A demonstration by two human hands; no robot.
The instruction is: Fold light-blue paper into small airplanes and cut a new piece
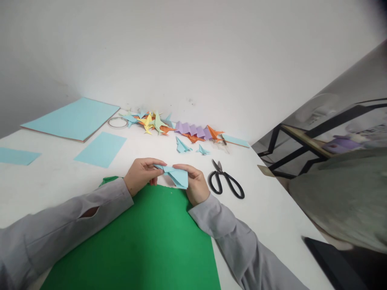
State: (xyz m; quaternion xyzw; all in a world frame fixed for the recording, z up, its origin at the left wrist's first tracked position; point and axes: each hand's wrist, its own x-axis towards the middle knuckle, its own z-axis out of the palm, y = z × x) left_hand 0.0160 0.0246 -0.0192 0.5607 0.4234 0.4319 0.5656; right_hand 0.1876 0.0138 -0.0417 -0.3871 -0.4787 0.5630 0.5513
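One folded blue paper (180, 177) between both hands (142, 175) (197, 186), in each one's grip.

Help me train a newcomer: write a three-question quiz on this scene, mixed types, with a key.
1. True or false: the scissors lie nearer the right hand than the left hand.
2. What colour is the zigzag-pleated paper?
A) green
B) purple
C) yellow
3. Which hand or hands hold the light-blue folded paper?

Key:
1. True
2. B
3. Both hands
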